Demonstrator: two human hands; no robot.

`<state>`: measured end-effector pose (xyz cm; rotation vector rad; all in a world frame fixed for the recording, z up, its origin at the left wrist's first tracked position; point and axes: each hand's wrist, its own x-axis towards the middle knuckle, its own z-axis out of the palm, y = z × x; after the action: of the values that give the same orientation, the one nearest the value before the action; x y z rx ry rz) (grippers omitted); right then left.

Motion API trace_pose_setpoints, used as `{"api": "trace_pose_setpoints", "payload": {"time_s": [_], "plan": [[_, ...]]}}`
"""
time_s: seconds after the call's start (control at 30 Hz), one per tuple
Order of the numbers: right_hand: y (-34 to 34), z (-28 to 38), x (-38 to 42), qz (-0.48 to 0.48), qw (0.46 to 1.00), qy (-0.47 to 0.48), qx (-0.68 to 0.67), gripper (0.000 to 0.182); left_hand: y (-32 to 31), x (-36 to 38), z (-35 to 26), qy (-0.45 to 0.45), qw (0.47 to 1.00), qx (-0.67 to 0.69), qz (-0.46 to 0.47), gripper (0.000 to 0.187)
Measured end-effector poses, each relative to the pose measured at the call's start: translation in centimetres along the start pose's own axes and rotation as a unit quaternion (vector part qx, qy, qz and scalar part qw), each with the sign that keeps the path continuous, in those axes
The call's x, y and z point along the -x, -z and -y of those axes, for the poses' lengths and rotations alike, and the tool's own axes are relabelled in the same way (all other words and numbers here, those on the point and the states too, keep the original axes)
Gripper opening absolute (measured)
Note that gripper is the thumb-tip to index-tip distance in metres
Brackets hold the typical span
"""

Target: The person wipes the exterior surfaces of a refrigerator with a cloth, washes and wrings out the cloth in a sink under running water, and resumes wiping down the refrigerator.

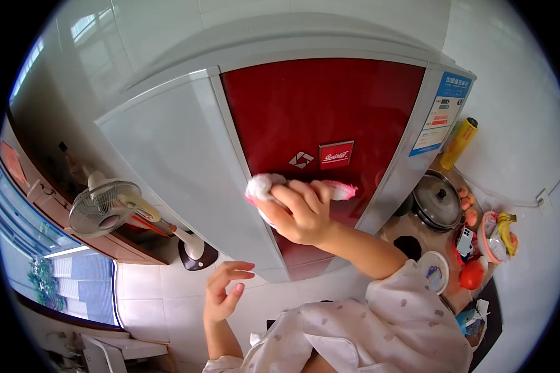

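Note:
My right hand is closed on a bunched white cloth with a pink edge, pressing it to the dark red front of a refrigerator. One pink end of the cloth sticks out to the right of my fingers. Just above my hand, a red magnet-like badge and a small silver emblem sit on the red panel. My left hand hovers lower left, away from the refrigerator, with its fingers loosely bent and apart and nothing in them.
A standing fan is on the left by a cabinet. At right, a table bears a lidded pot, a plate, a red round object, a phone and a basket with bananas. A yellow cylinder stands behind.

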<state>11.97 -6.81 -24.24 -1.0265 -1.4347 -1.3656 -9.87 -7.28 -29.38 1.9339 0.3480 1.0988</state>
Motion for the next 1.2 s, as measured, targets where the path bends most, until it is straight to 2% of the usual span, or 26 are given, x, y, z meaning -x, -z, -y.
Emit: {"api": "trace_pose_setpoints", "payload": {"time_s": [0.07, 0.13, 0.17, 0.23, 0.33, 0.4, 0.47, 0.5, 0.6, 0.63, 0.73, 0.77, 0.8, 0.83, 0.93, 1.0, 1.03, 1.1, 1.13, 1.2], "plan": [[1.3, -1.9, 0.3, 0.032, 0.998, 0.049, -0.036, 0.015, 0.2, 0.2, -0.6, -0.001, 0.997, -0.054, 0.055, 0.016], [2.2, -4.9, -1.8, 0.008, 0.997, 0.017, -0.077, 0.023, 0.3, 0.7, -0.3, 0.010, 0.997, -0.040, 0.060, 0.017], [2.8, -6.6, -4.2, -0.031, 0.997, -0.017, -0.063, 0.028, 0.4, 0.8, -0.2, 0.019, 0.996, -0.037, 0.075, 0.016], [3.1, -9.8, -9.0, -0.090, 0.996, -0.024, 0.011, 0.033, 0.3, 0.7, -0.1, 0.030, 0.995, -0.032, 0.088, 0.015], [-0.3, -8.9, -11.1, -0.123, 0.991, 0.023, -0.044, 0.033, -0.3, -0.1, -0.2, 0.030, 0.994, -0.034, 0.104, 0.014], [-0.8, -5.8, -8.8, -0.012, 0.996, 0.083, -0.016, 0.031, -0.8, -0.5, -0.3, 0.027, 0.993, -0.019, 0.116, 0.012], [-0.6, -3.5, -4.7, 0.055, 0.991, 0.103, -0.058, 0.029, -1.3, -0.5, 0.3, 0.022, 0.992, -0.023, 0.122, 0.012], [-0.1, -3.0, -3.0, 0.098, 0.983, 0.147, -0.045, 0.029, -1.4, -0.4, 0.5, 0.022, 0.991, -0.024, 0.127, 0.012], [2.3, -4.5, -1.1, 0.194, 0.938, 0.279, -0.075, 0.029, -1.5, 0.0, 0.1, 0.036, 0.989, -0.021, 0.141, 0.012], [2.5, -5.5, -1.0, 0.198, 0.928, 0.305, -0.076, 0.028, -1.4, 0.2, 0.3, 0.038, 0.990, -0.019, 0.136, 0.012], [2.1, -7.7, -4.2, 0.106, 0.962, 0.241, -0.075, 0.027, -1.0, 0.7, 0.8, 0.025, 0.988, -0.018, 0.154, 0.012], [2.2, -8.1, -6.5, 0.116, 0.973, 0.192, -0.057, 0.026, -1.0, 0.6, 0.8, 0.023, 0.988, -0.020, 0.150, 0.012], [2.0, -8.1, -9.4, 0.085, 0.986, 0.139, -0.034, 0.031, -0.9, 0.6, 0.8, 0.021, 0.989, -0.023, 0.146, 0.012], [0.8, -9.1, -11.8, 0.009, 0.989, 0.143, -0.048, 0.036, -1.0, 0.5, 0.7, 0.020, 0.989, -0.025, 0.141, 0.012], [-2.1, -6.5, -13.6, -0.076, 0.986, 0.114, -0.096, 0.036, -1.1, 0.5, 0.6, 0.022, 0.991, -0.020, 0.134, 0.011], [-1.9, -3.0, -9.6, 0.079, 0.980, 0.133, -0.128, 0.038, -1.2, 0.8, 0.5, 0.029, 0.990, -0.034, 0.134, 0.011], [-1.8, -1.7, -7.2, 0.105, 0.970, 0.179, -0.128, 0.037, -0.9, 1.0, 0.5, 0.033, 0.989, -0.049, 0.139, 0.011], [-1.7, 0.3, 0.4, 0.211, 0.924, 0.228, -0.223, 0.030, -0.6, 1.9, 0.8, 0.031, 0.991, -0.045, 0.123, 0.012], [-0.6, 1.3, 3.6, 0.245, 0.909, 0.197, -0.273, 0.026, -0.5, 2.5, 1.0, 0.027, 0.993, -0.039, 0.107, 0.012], [-0.5, 0.7, 10.3, 0.256, 0.879, 0.275, -0.294, 0.025, 0.1, 3.8, 1.1, 0.035, 0.994, -0.042, 0.093, 0.012]]}}
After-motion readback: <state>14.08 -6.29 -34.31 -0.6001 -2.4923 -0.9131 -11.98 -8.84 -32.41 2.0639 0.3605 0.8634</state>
